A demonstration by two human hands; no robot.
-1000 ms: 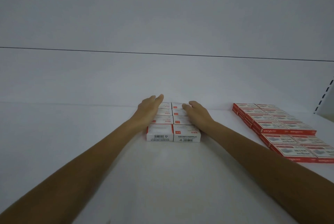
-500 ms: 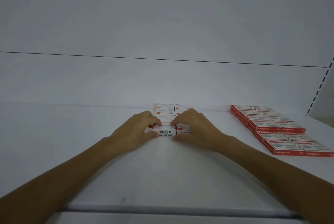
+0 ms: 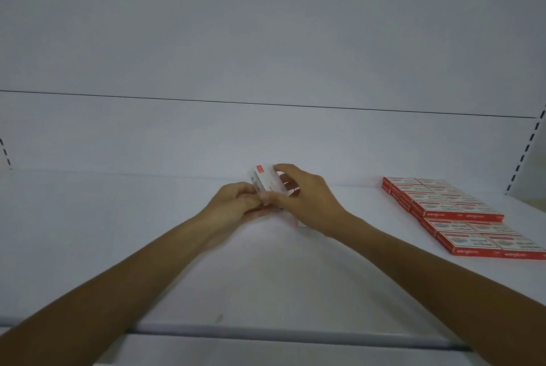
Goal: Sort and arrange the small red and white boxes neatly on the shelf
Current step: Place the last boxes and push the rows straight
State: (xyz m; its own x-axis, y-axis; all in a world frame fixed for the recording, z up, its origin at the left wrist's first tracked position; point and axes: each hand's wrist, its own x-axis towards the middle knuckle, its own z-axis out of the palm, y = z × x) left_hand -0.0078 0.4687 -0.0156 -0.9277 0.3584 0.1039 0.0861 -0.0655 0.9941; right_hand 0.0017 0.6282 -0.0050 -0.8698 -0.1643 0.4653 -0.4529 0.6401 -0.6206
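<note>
Now left hand (image 3: 235, 203) and right hand (image 3: 308, 201) have tilted one box (image 3: 263, 178) up.

A white shelf (image 3: 118, 247) spans the lower view, with a rounded grey front edge (image 3: 295, 333). Behind it rises a plain white back panel (image 3: 266, 25) crossed by a thin dark seam (image 3: 266, 103). Slotted uprights stand at its left (image 3: 4, 152) and right (image 3: 526, 155) edges. The light is dim and even.

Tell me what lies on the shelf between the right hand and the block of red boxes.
Nothing: in the head view, only bare white shelf separates the right hand from the block of red boxes.
</note>
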